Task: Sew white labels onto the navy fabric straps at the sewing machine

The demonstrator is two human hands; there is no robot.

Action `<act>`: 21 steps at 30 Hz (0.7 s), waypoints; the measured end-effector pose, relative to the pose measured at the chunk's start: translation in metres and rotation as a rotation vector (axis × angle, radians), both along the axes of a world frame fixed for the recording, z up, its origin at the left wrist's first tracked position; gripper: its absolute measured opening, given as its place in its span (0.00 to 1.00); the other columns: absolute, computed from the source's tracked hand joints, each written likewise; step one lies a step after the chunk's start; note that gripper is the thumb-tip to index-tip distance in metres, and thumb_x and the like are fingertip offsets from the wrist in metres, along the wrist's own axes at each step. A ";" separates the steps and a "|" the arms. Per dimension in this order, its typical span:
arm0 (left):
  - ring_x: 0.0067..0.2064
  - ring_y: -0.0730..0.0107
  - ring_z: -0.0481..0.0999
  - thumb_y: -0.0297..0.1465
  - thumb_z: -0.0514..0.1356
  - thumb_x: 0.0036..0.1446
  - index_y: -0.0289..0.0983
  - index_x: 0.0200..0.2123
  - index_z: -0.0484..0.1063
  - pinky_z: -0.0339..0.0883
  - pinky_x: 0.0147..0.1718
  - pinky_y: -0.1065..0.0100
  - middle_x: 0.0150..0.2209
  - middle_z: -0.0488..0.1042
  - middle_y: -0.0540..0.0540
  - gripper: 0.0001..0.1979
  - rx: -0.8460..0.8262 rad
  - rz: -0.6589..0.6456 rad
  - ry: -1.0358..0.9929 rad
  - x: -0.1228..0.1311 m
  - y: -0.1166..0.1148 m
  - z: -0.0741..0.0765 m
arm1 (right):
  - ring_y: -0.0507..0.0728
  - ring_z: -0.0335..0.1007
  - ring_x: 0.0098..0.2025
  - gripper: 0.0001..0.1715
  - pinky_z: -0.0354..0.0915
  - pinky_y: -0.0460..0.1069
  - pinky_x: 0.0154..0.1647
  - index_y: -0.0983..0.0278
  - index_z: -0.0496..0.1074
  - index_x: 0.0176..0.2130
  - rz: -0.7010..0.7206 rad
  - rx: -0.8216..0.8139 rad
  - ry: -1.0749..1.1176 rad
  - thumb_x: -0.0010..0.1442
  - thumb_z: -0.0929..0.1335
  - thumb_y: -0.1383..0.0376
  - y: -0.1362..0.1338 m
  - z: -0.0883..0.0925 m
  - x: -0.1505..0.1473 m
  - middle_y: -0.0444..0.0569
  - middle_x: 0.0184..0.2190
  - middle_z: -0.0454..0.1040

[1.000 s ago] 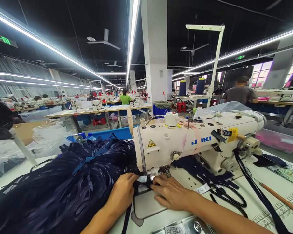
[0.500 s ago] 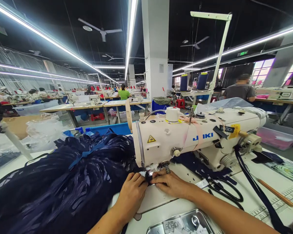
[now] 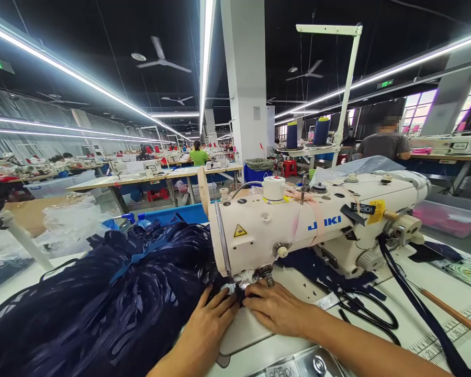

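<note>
Left hand (image 3: 214,318), right hand (image 3: 277,310) flank dark cloth (image 3: 239,295) under machine (image 3: 262,228), apparently steadying it; fingers slightly spread, grip unclear.

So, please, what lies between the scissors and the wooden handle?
In the head view, a long dark strap runs between the scissors and the wooden handle.

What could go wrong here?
Finger injury: the left hand and right hand sit close under the head of the sewing machine; a slip might put fingertips at the stitching point.
Snagging: the heap of navy strips lies loose beside the machine head, so a stray strip could get caught.
</note>
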State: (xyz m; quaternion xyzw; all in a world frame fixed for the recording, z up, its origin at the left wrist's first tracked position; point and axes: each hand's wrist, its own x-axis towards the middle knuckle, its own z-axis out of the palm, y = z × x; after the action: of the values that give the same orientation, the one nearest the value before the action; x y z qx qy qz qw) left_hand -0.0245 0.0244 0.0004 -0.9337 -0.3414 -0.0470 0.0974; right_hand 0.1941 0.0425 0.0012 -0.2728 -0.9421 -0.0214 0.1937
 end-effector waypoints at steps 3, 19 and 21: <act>0.56 0.55 0.59 0.18 0.50 0.46 0.39 0.53 0.59 0.50 0.52 0.44 0.53 0.65 0.42 0.29 0.001 0.016 -0.009 0.001 0.001 -0.001 | 0.55 0.64 0.38 0.13 0.60 0.50 0.41 0.64 0.68 0.43 -0.005 -0.005 -0.008 0.58 0.60 0.70 0.000 0.001 0.000 0.50 0.40 0.68; 0.55 0.59 0.60 0.15 0.51 0.45 0.41 0.49 0.64 0.51 0.53 0.51 0.52 0.67 0.46 0.28 0.023 0.119 -0.028 0.003 0.010 0.001 | 0.60 0.65 0.45 0.20 0.58 0.54 0.48 0.65 0.67 0.49 -0.101 -0.119 -0.032 0.57 0.62 0.63 0.002 0.003 -0.001 0.53 0.50 0.66; 0.55 0.60 0.60 0.15 0.51 0.44 0.41 0.50 0.64 0.50 0.53 0.53 0.51 0.67 0.47 0.29 0.035 0.134 -0.039 0.003 0.012 0.004 | 0.60 0.64 0.47 0.20 0.57 0.53 0.49 0.65 0.67 0.49 -0.100 -0.161 -0.018 0.57 0.62 0.63 0.004 0.006 0.000 0.52 0.49 0.67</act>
State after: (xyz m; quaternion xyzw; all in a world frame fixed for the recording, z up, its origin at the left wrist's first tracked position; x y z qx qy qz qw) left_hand -0.0211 0.0360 0.0042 -0.9057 -0.4043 -0.0646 0.1099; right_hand 0.1937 0.0462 0.0070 -0.3341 -0.9276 0.0421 0.1614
